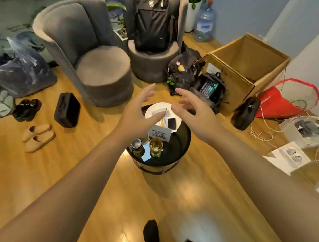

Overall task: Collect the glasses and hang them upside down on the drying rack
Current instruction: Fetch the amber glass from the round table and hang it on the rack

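A clear glass holding amber liquid stands upright on a small round black table, near its front edge. Beside it on the left sits a dark round-lidded container. My left hand and my right hand are both stretched out above the table with fingers spread, holding nothing. They hover over the table's far half, well apart from the glass. No drying rack is in view.
On the table lie a white plate, a white phone and a QR-code card. Two grey armchairs, a black backpack, an open cardboard box, slippers, bags and cables ring the table on the wooden floor.
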A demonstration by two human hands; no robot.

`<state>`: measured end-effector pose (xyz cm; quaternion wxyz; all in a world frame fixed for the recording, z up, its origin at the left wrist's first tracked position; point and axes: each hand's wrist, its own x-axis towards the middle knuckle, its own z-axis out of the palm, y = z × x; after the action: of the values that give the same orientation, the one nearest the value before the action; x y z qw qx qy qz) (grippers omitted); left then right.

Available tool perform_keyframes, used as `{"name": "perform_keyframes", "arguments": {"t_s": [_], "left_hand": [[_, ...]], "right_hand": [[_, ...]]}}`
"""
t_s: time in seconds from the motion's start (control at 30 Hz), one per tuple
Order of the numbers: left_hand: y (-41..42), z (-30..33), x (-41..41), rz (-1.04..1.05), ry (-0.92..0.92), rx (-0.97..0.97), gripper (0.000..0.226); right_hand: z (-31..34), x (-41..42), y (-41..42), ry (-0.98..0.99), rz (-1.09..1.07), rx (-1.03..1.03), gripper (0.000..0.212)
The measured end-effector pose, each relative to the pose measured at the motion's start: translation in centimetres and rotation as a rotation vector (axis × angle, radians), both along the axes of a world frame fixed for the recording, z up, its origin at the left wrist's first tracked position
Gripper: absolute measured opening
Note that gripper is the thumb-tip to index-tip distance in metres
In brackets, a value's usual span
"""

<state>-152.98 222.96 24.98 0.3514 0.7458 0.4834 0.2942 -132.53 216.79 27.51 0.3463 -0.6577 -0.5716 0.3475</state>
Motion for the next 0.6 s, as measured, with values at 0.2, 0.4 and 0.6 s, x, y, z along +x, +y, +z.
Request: {"name": "perform_keyframes", "arguments": {"t_s": [0.2,0.4,0.6], "left_hand": [[3.3,-11.8,1.3,0.029,0.060,-0.053,0.081],[3.0,-25.2,3.5,0.095,0.184,-0.174,0.087],[2.6,-36.7,5.8,0.158,0.343,-0.224,0.095]], "right_hand": [[-10.6,1.3,3.5,0.022,0.038,-0.111,0.058],[-21.2,2.4,4.8,0.068,0.054,-0.194,0.057],[-31.0,4.2,5.3,0.041,0.039,-0.241,0.062]]}}
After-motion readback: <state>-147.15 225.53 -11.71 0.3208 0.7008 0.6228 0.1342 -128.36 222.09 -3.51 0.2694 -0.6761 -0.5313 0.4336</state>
